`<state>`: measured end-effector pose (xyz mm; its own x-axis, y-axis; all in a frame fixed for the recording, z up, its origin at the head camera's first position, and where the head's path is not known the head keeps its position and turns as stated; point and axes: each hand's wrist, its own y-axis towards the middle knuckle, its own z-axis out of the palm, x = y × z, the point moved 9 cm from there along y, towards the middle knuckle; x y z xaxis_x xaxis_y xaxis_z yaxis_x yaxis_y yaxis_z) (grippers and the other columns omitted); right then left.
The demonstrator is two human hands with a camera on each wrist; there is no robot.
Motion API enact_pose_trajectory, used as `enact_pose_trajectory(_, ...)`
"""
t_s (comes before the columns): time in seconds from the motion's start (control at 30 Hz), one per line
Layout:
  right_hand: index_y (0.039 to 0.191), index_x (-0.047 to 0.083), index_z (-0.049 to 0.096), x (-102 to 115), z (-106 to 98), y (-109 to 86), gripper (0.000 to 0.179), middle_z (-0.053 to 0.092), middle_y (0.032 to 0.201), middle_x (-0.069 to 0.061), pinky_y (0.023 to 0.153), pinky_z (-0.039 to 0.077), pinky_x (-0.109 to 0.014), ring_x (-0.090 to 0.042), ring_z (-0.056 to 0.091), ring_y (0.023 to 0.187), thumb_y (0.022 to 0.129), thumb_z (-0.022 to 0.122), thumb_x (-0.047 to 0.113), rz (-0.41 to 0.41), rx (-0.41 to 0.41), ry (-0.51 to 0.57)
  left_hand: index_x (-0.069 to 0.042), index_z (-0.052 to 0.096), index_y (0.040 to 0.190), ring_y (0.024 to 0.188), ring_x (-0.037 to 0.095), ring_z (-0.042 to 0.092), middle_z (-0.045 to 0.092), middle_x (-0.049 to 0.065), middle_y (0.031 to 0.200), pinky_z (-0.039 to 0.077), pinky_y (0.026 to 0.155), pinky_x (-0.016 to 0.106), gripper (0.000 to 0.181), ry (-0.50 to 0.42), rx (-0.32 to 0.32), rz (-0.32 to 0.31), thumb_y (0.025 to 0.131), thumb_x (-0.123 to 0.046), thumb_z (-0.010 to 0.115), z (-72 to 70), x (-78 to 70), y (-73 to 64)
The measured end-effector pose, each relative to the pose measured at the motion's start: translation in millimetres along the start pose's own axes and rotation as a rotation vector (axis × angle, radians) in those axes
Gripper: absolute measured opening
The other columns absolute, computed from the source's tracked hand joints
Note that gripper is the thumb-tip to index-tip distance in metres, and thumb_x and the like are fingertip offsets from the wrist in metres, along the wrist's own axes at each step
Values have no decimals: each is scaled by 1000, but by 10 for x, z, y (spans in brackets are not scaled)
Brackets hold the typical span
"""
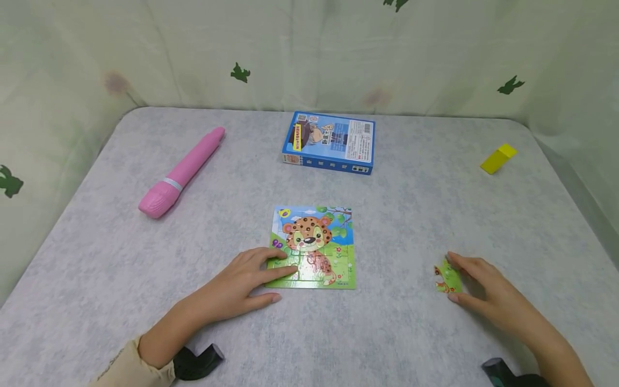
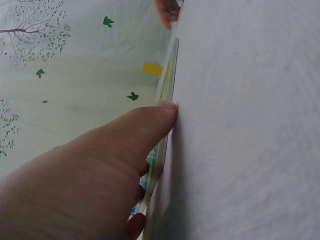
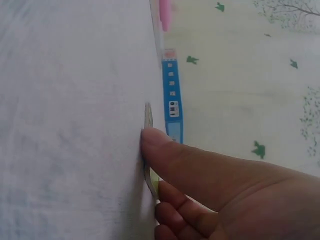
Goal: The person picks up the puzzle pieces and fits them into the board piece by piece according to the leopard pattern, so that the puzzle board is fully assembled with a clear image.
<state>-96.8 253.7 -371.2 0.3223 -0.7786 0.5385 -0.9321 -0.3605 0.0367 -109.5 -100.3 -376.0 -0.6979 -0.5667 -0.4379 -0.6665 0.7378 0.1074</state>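
A square jigsaw puzzle (image 1: pixel 309 236) with a spotted leopard cub lies flat in the middle of the table. My left hand (image 1: pixel 246 277) rests its outstretched fingers on the puzzle's lower left part, the thumb lying just below its edge. In the left wrist view the left thumb (image 2: pixel 150 120) is beside the thin edge of the board. To the right, apart from the puzzle, my right hand (image 1: pixel 488 287) pinches a green puzzle piece (image 1: pixel 450 278) between thumb and fingers, low over the tabletop. The right wrist view shows this piece (image 3: pixel 148 115) edge-on past the thumb.
A blue box (image 1: pixel 331 142) lies behind the puzzle. The pink microphone-shaped object (image 1: pixel 184 172) is at the back left, and a yellow block (image 1: pixel 498 158) at the back right. A pale curtain (image 1: pixel 309 54) with green bird prints hangs behind the table (image 1: pixel 396 333).
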Motion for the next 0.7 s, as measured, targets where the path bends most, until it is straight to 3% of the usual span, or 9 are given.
enact_pose_trajectory(0.1,134,2,41,-14,23,7,69,50,111,-11,84,37,-31,-23,43,100,76,72,23,66,34,-39,-30,48,131,123,21,29,37,0,134,26,97,46,48,2,4,-3,85,-38,59,5,-2,2)
enact_pose_trajectory(0.2,129,-1,45,6,34,25,65,50,108,-13,76,39,-47,-28,46,97,76,72,24,106,40,-48,-28,48,131,123,22,30,37,1,133,26,96,46,48,8,3,0,85,-38,59,5,-12,4)
enact_pose_trajectory(0.3,124,-1,49,117,3,61,62,52,106,-11,75,42,-41,-26,49,95,72,76,19,60,-18,-69,-27,49,130,123,23,31,38,2,133,26,97,46,47,22,-2,-1,85,-37,59,1,-30,7)
enact_pose_trajectory(0.47,127,3,47,464,-57,175,67,51,110,-6,72,44,-27,-18,48,93,68,79,12,-92,-95,-61,-23,51,128,121,23,33,40,1,131,25,98,44,46,78,-12,-10,86,-39,58,-1,-82,42)
enact_pose_trajectory(0.7,130,0,45,1005,95,471,69,50,112,-5,74,46,-30,-13,47,97,68,76,3,-280,-85,56,-5,52,121,122,21,34,42,5,130,25,102,36,47,112,-16,50,86,-35,58,28,-256,111)
